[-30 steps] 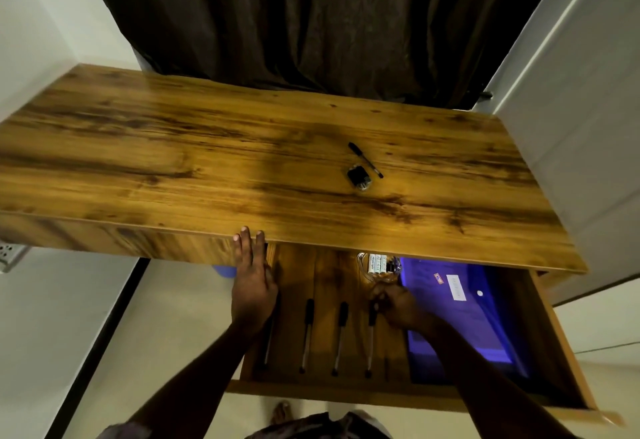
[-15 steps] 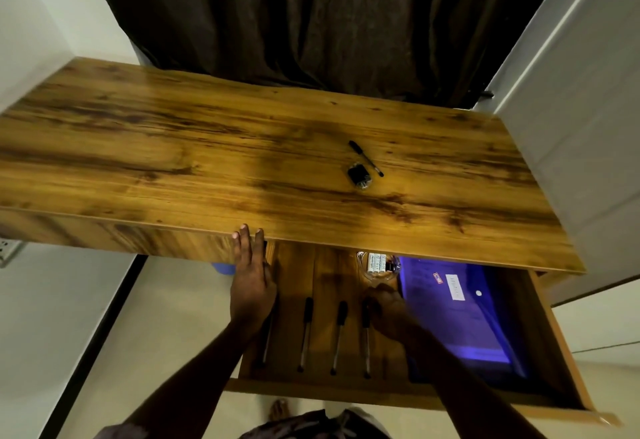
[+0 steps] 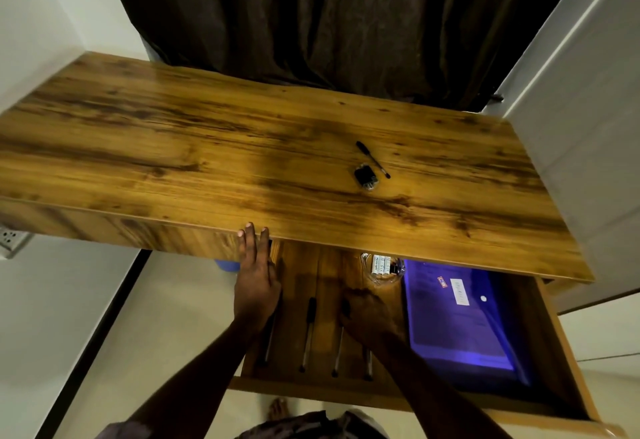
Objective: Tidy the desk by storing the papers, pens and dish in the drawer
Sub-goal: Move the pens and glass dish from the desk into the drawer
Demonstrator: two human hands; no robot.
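Note:
The drawer [image 3: 346, 393] stands pulled out under the wooden desk [image 3: 173, 161]. Several black pens [image 3: 308, 334] lie side by side on its floor. A glass dish [image 3: 381, 270] with small white items sits at the back, and a purple folder of papers [image 3: 457, 317] lies to the right. My left hand [image 3: 256, 286] rests flat on the drawer's left side, fingertips touching the desk's front edge. My right hand [image 3: 369, 315] lies palm down over the upper ends of the two rightmost pens; its grip is hidden in the dim light. One more black pen [image 3: 372, 159] lies on the desk.
A small black object [image 3: 364, 176] lies on the desk beside the pen. A dark curtain [image 3: 329, 23] hangs behind the desk and a white door or wall [image 3: 588, 127] stands at the right. A wall socket [image 3: 10, 238] is at the left. My bare foot [image 3: 278, 411] shows below the drawer.
My right hand has moved from near the dish towards me and a little left, and the pen it held now lies in line with the others. My left hand stayed in place.

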